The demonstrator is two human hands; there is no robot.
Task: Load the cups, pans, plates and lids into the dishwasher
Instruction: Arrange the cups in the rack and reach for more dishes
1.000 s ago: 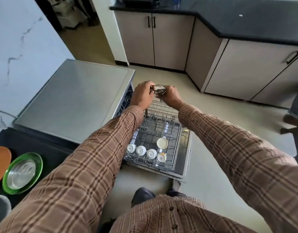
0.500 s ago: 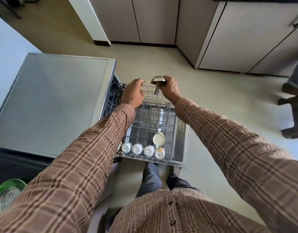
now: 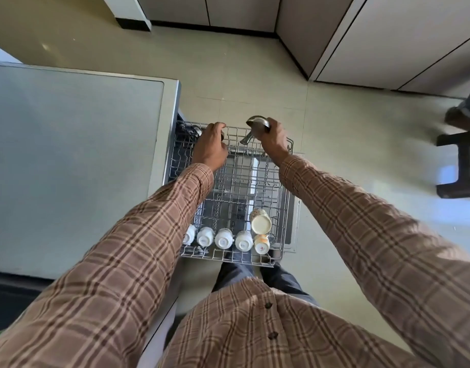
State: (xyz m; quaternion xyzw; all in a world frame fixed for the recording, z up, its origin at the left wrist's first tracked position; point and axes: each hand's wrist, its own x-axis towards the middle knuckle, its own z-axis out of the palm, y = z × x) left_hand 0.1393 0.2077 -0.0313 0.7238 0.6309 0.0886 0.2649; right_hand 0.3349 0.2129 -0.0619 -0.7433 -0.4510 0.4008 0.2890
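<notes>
Your right hand (image 3: 272, 139) grips a small steel pan (image 3: 256, 124) at the far edge of the pulled-out rack (image 3: 279, 208). The pan is held above the rack wires, not yet seated. Its bowl points away from you; a short metal part slants down and left from the bowl toward the wires, so its long axis runs roughly far-right to near-left.

Your left hand (image 3: 210, 147) is at the far-left corner of the same rack, fingers curled around a small dark object (image 3: 196, 132) that cannot be identified. The right hand is the nearer one to the pan's landing spot, which appears to lie directly below it.

Cups (image 3: 224, 239) stand inverted in a row along the near edge, well apart from both hands.
</notes>
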